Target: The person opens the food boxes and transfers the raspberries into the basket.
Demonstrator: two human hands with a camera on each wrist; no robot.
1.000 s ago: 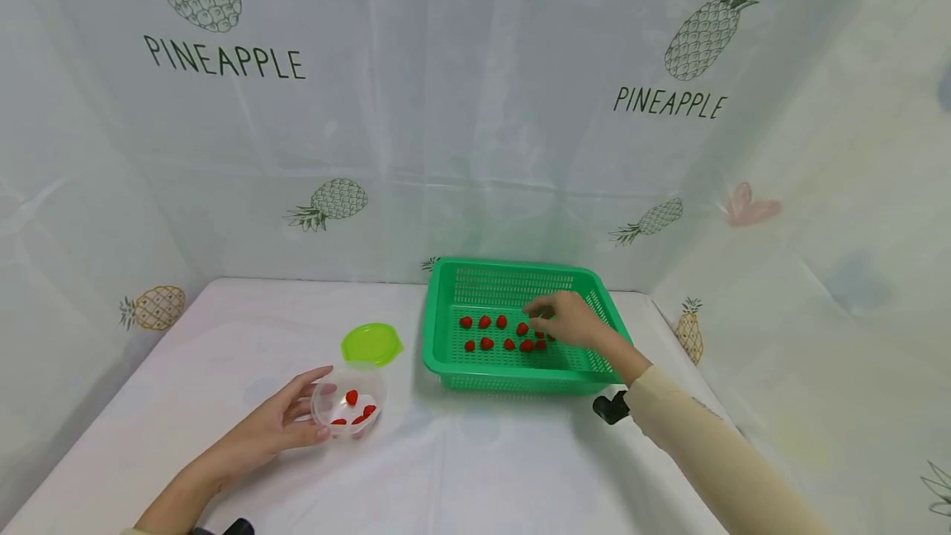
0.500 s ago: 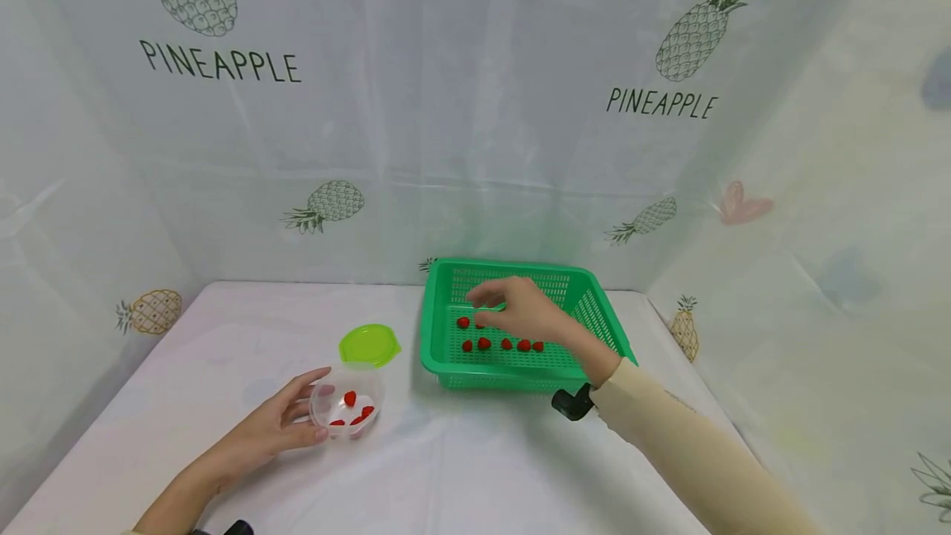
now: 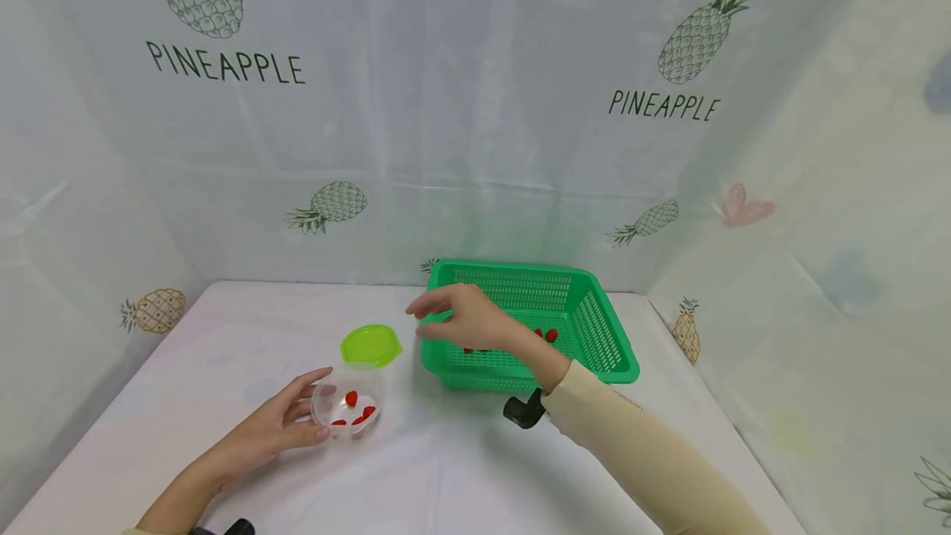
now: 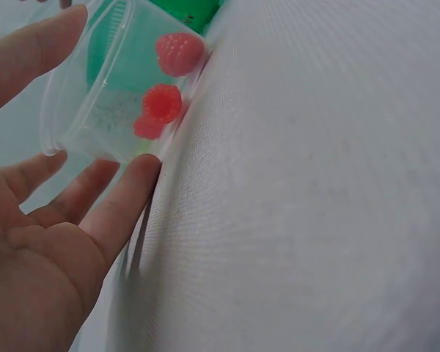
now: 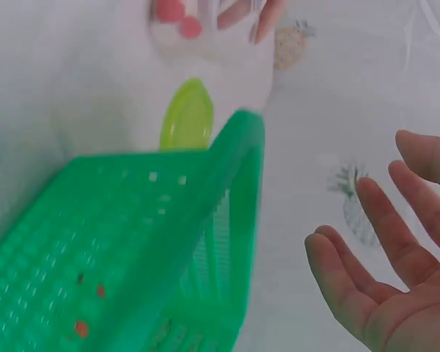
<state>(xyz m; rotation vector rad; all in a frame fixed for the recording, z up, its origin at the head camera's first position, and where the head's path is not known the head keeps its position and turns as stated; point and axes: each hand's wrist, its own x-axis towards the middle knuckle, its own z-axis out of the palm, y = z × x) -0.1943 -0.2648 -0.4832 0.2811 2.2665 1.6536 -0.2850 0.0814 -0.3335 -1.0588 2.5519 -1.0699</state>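
In the head view my left hand [image 3: 286, 419] steadies a small clear plastic tub [image 3: 370, 393], thumb on the near side and fingers round the far side. Several red raspberries [image 4: 180, 53] lie at the bottom of the tub, seen through its wall in the left wrist view. My right hand [image 3: 471, 318] hangs above the left end of a green slotted basket [image 3: 520, 376]. Its fingers are loosely bent and apart, and nothing shows between them in the right wrist view. More raspberries [image 3: 551, 335] lie on the basket floor, partly hidden under my right hand and forearm.
A lime-green lid [image 3: 371, 345] lies flat on the white cloth-covered table [image 3: 438, 461], behind the tub and left of the basket. A pineapple-printed sheet [image 3: 475, 130] hangs along the table's back edge. The basket's raised rim stands between its floor and the tub.
My right hand has moved left across the basket from its right half to its left edge, uncovering raspberries on the right. The left hand and tub have stayed in place.
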